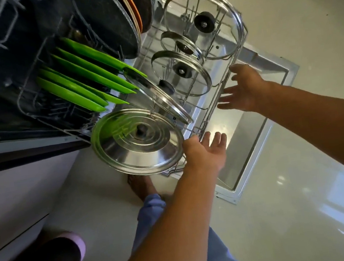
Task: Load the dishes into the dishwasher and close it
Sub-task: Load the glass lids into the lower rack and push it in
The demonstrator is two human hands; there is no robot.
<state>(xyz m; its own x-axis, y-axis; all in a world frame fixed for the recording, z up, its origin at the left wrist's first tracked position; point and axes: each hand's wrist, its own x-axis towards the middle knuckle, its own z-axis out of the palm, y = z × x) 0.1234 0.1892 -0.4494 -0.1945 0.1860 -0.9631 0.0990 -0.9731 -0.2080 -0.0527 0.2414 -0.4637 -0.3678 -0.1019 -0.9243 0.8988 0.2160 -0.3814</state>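
Loading looks finished: green plates (pixel 77 85) and lids stand in the pulled-out lower rack (pixel 225 92) over the open door (pixel 257 152). Next (my guess) the rack gets pushed in. Left hand (pixel 205 154) and right hand (pixel 244 90), fingers spread and holding nothing, reach its front edge.

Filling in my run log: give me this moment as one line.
stage: rack loaded, still pulled out | left hand: open at lower rack front, beside steel lid | right hand: open at rack front | dishwasher door: open
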